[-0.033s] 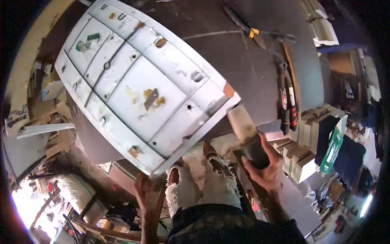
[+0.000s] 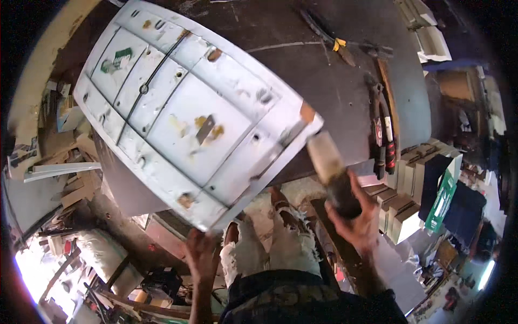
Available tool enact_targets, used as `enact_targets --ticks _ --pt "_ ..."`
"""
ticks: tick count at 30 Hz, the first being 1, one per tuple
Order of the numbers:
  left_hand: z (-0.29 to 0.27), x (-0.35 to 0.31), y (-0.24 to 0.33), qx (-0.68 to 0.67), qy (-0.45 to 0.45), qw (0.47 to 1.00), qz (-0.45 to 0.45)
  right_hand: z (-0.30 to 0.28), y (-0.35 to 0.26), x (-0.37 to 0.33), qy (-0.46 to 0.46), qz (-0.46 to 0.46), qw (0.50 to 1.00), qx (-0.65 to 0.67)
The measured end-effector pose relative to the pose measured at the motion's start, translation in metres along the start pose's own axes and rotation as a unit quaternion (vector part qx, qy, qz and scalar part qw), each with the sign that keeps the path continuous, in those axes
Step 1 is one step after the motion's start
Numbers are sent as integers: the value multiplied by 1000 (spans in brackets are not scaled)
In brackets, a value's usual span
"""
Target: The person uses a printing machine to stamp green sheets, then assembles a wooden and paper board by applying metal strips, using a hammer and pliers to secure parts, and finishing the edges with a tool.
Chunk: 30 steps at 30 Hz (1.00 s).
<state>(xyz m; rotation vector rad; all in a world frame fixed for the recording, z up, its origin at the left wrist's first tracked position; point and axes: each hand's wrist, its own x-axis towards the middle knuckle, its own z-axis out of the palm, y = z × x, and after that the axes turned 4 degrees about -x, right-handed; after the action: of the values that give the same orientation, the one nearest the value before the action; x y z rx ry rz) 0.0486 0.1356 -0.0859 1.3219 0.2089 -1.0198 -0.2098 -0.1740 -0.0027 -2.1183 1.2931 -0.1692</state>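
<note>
A large white panel (image 2: 194, 129) with ribs, small holes and yellowish glue marks lies slantwise across the dark table, its near end over the edge. My left hand (image 2: 203, 252) is closed at its near left corner, the fingertips partly hidden below the panel. In my right hand (image 2: 357, 218) is a thick brush-like tool (image 2: 327, 157), dark where the fingers wrap round it and pale at the far end. That pale end points at the panel's right corner, very near it; whether they touch I cannot tell.
Long-handled pliers (image 2: 382, 129) and a hammer (image 2: 386, 81) lie on the dark table (image 2: 324, 92) at the right. Farther back is a dark tool with a yellow band (image 2: 338, 44). Cardboard boxes (image 2: 402, 216) stand right of my right hand; a stuffed white sack (image 2: 100, 254) sits lower left.
The panel has shifted a little to the right and turned slightly. My left hand moved with its corner; my right hand and the brush-like tool have moved slightly right.
</note>
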Motion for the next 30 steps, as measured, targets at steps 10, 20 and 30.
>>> enact_targets --ticks 10,20,30 --pt "171 22 34 410 -378 830 3 -126 -69 125 159 -28 986 -44" --pt "165 95 96 652 -266 579 410 -77 -63 178 307 -143 748 571" --pt "210 116 95 593 -267 627 429 -70 -113 163 362 -313 843 247"
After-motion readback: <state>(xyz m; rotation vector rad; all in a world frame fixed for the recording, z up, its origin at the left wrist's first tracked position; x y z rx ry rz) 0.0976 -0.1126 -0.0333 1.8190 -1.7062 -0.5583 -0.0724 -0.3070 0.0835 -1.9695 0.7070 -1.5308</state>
